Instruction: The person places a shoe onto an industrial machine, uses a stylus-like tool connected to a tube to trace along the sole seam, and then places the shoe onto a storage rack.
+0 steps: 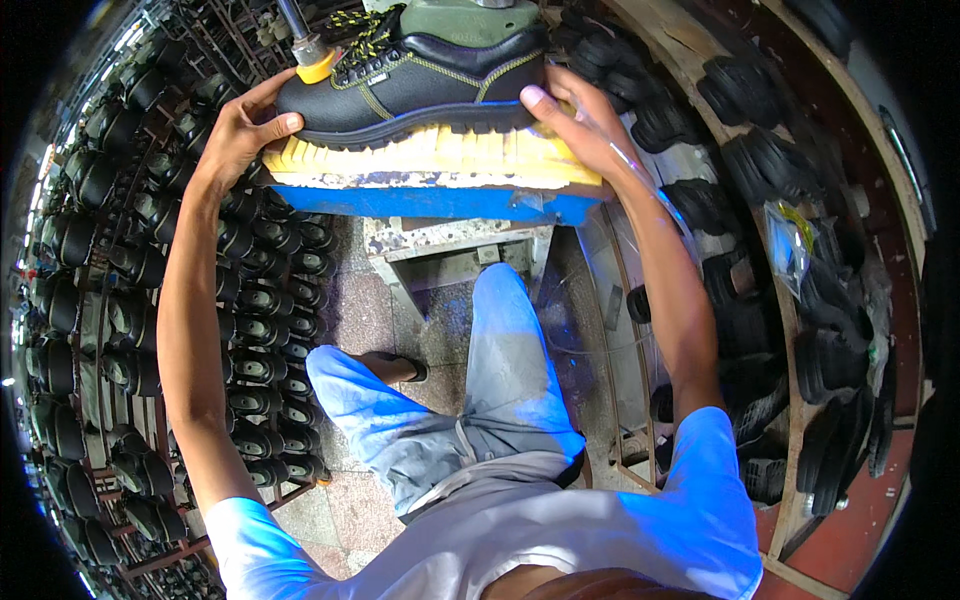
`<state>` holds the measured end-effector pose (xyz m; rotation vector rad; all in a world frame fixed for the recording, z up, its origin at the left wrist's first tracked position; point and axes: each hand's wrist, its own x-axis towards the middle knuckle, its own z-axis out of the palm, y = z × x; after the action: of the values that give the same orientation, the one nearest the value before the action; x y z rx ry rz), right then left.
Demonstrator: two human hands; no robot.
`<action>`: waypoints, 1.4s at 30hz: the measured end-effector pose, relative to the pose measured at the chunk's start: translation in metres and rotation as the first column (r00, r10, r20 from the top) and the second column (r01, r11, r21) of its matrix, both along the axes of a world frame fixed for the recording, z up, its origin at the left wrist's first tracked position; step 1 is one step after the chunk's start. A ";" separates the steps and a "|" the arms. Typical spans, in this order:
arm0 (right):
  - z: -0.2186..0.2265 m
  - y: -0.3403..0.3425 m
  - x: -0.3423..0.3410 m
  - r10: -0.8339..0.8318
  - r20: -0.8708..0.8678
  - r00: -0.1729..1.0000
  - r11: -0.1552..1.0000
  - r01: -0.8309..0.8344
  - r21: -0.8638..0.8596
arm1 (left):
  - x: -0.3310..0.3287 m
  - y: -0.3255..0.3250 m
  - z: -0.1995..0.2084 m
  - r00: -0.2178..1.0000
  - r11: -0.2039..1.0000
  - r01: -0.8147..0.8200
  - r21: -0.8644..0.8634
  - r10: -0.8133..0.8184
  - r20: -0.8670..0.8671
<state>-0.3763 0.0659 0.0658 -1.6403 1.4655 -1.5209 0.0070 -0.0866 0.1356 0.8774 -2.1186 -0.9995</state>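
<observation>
A black shoe [420,85] with yellow stitching and yellow-black laces rests sole-down on a ridged yellow pad [430,155]. Under that pad is a blue base [430,203]. My left hand [238,132] grips the toe end, its thumb at the edge of the sole. At the heel, my right hand [585,122] is closed round the back, thumb along the side; some of its fingers are hidden behind the shoe. A green block, seemingly a shoe last [470,22], stands up out of the shoe opening. Above the toe, a metal rod [292,20] ends in a yellow pressing foot [317,68].
A metal stand [470,245] holds up the base in front of my knees. Racks of black shoes [258,368] fill the left side. Shelves at the right carry black soles [740,92] and a clear plastic bag [788,245]. Tiled floor [350,300] shows below.
</observation>
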 end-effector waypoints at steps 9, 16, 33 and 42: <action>-0.176 0.058 -0.042 -0.504 0.701 0.505 0.833 0.500 0.239 | -0.018 0.089 -0.034 0.933 0.831 -0.332 -0.446 0.359 -0.025; -0.155 0.096 0.032 -0.206 0.825 0.527 0.962 0.265 0.071 | -0.052 0.193 -0.072 0.898 0.421 -0.430 -0.799 0.288 -0.332; 0.040 0.115 0.102 0.000 -0.468 0.884 0.793 -0.285 -0.538 | -0.139 0.242 -0.104 0.983 0.281 -0.155 -0.947 -0.049 -0.175; 0.028 0.089 0.115 0.063 -0.429 0.901 0.804 -0.300 -0.513 | -0.068 0.217 -0.104 0.952 0.398 -0.292 -0.870 0.036 -0.303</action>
<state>-0.2611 0.1553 0.0933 -2.4909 1.0097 -1.6822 -0.0611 0.1303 0.0314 0.3287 -1.8749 0.2621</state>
